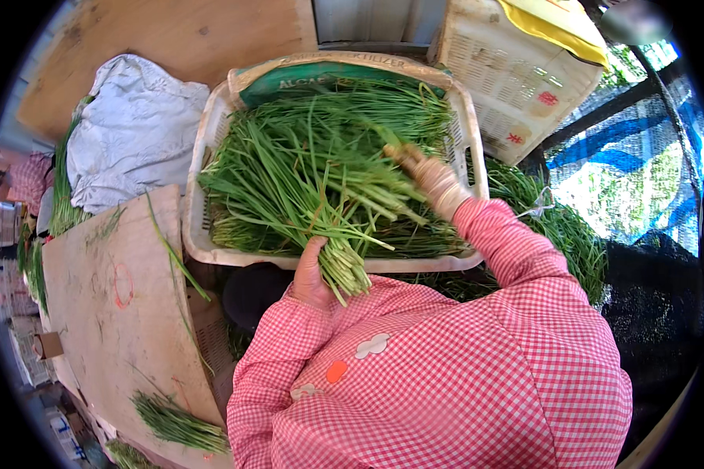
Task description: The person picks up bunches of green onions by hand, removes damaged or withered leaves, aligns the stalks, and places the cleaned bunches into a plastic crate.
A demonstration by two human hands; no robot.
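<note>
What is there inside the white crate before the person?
Long green stalks fill the crate, and a green and tan sack lies along its far side. The crate's floor cannot be seen, because the stalks cover it; the bunch in the left hand hides some stalks too.

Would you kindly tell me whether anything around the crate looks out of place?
One long green leaf looks stray: it hangs over the edge of the tan board, left of the white crate, apart from the bunch in the left hand. Nothing looks clearly damaged.
</note>
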